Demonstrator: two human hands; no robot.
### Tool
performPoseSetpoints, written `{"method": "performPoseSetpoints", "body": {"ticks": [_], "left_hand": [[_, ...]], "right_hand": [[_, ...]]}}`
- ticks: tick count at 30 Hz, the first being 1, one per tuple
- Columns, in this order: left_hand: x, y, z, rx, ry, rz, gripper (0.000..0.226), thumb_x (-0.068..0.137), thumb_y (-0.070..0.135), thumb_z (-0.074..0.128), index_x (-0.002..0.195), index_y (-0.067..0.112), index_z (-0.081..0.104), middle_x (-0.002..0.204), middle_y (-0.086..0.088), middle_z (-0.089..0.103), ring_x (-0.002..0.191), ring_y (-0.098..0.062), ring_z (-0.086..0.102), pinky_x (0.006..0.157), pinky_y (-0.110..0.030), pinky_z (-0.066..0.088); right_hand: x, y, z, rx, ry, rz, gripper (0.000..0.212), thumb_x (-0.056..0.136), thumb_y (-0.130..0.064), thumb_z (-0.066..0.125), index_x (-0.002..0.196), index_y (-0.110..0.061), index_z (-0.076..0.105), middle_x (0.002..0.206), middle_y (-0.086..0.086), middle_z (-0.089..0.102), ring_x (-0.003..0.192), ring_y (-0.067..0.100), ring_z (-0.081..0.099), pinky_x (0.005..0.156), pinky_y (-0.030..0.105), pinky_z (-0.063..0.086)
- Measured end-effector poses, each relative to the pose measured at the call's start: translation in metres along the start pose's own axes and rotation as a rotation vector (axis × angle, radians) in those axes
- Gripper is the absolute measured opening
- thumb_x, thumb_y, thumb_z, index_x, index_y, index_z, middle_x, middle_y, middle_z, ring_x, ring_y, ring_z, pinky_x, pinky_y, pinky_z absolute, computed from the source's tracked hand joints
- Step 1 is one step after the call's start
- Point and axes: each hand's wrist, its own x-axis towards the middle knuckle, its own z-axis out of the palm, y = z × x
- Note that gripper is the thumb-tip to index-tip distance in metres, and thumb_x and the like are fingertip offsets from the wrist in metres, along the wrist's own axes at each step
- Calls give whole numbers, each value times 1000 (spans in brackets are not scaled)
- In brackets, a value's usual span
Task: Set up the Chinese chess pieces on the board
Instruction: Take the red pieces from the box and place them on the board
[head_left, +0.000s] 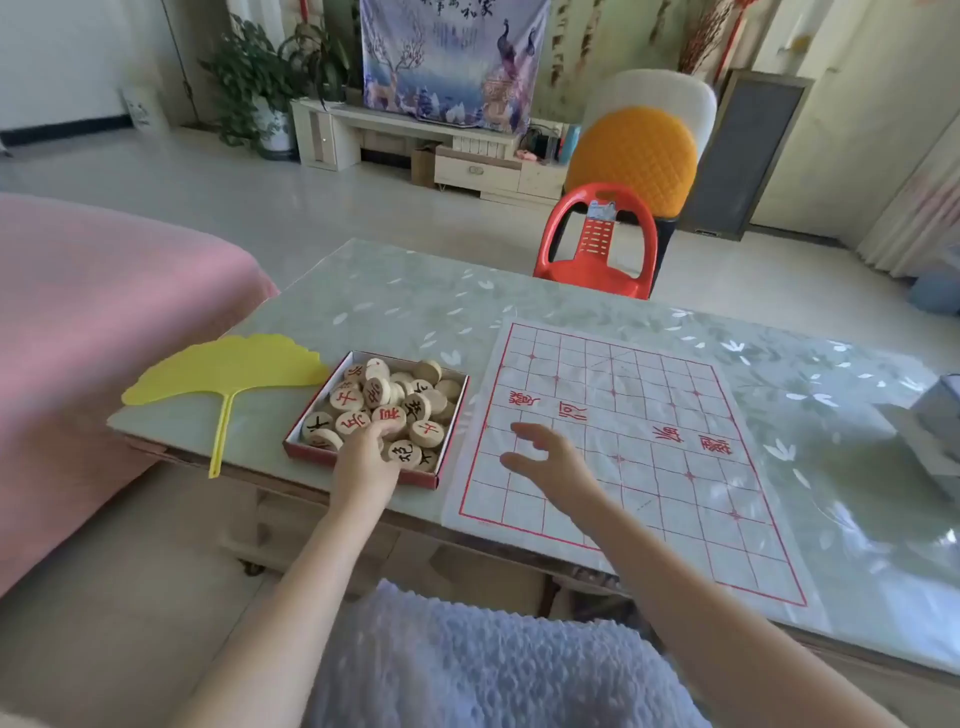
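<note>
Left hand (363, 460) is down in the box (306, 453), fingertips on the pieces (415, 405). Whether it pinches one or only touches them cannot be told, as the knuckles cover it. Right hand (550, 462) is released, fingers spread and holding nothing, above the near-left part of the board (649, 467).

Surroundings:
- The box sits on the table (395, 291), just left of the board, which has no pieces on it. All pieces are heaped in the box, some face up with red or black characters, some on edge.
- A yellow fan (228, 364) lies left of the box, its leaf beside the box's far corner and its handle pointing at the near table edge.
- A red chair (597, 249) stands at the far side of the table, with an orange-backed chair (634, 156) behind it.
- A pink cover (78, 338) is on the left.
- A TV cabinet (405, 135) and plants (249, 88) stand along the far wall.

Hidden or unclear:
- A grey object (935, 431) is cut off by the right edge and cannot be identified.
- The left hand covers the middle of the box's near wall and a few pieces.
- Glare on the table cover washes out the board's right side.
- Pale blue cloth (467, 665) on the lap hides the table's near underside.

Pose: both forearms are bare and reach forward. The left wrist is bent down into the box. The right palm faces left and down, with the thumb apart from the fingers.
</note>
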Motion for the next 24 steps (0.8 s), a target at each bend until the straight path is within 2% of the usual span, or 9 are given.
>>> {"method": "performPoseSetpoints", "body": {"ticks": [5,9,12,17,21,24], "left_hand": [[19,-8,14,86,184,25,43,78,0,65,118,13,59,114,-5,62,108,-25,55,91,-37,47],[32,-18,23,139,297,61,46,73,-3,68,115,15,61,108,-4,62,107,-27,55,90,-41,47],[41,-26,28,254,299,89,43,73,6,72,114,16,61,111,-5,64,111,-29,52,91,-42,44],[59,-30,27,366,251,31,45,78,31,70,120,21,57,119,-2,61,118,-29,42,93,-44,37],[62,-31,28,406,227,19,49,77,35,69,123,24,54,122,-1,57,120,-27,41,96,-40,32],[62,-28,25,372,241,34,50,74,32,74,120,23,56,118,-1,59,117,-26,43,95,-40,33]], "right_hand": [[33,-2,31,-2,-25,-50,46,88,-18,60,132,-19,48,136,-2,50,126,14,44,96,20,31],[60,5,60,-9,-52,-50,46,88,-23,60,132,-26,47,137,-1,46,128,15,43,99,21,35],[70,7,75,-7,-67,-58,46,88,-25,58,132,-31,45,135,1,38,125,17,42,93,18,33],[82,7,88,-27,-54,-83,43,91,-29,56,132,-30,46,132,3,38,131,18,33,106,25,30],[88,7,96,-67,-15,-96,49,87,-43,57,133,-29,46,122,0,43,131,18,23,111,35,26],[87,2,101,-134,48,-131,48,86,-36,59,132,-25,47,116,-3,48,126,20,23,107,35,24]]}}
